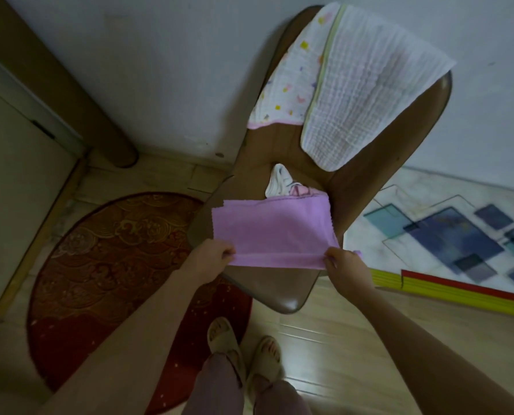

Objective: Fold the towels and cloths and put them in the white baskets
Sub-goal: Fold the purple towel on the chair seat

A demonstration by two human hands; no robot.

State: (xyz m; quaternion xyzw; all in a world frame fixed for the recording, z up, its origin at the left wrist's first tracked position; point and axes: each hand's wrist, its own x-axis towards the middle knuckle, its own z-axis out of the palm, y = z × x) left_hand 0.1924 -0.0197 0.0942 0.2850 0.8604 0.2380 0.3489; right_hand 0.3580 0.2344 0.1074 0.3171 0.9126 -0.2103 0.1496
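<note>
A purple cloth (272, 232) lies doubled over on the seat of a brown chair (282, 290). My left hand (211, 256) pinches its near left corner and my right hand (347, 266) pinches its near right corner, along the folded near edge. Behind the purple cloth sits a small crumpled white and pink cloth (282, 184). Over the chair's back hang a white waffle towel (363, 85) and a white cloth with coloured spots and pink trim (291, 82). No white basket is in view.
The chair stands against a white wall. A red semicircular mat (100, 280) lies on the floor at the left, beside a door frame. A patterned blue and white rug (459, 232) with red and yellow strips lies at the right. My slippered feet (243, 351) stand on wood flooring.
</note>
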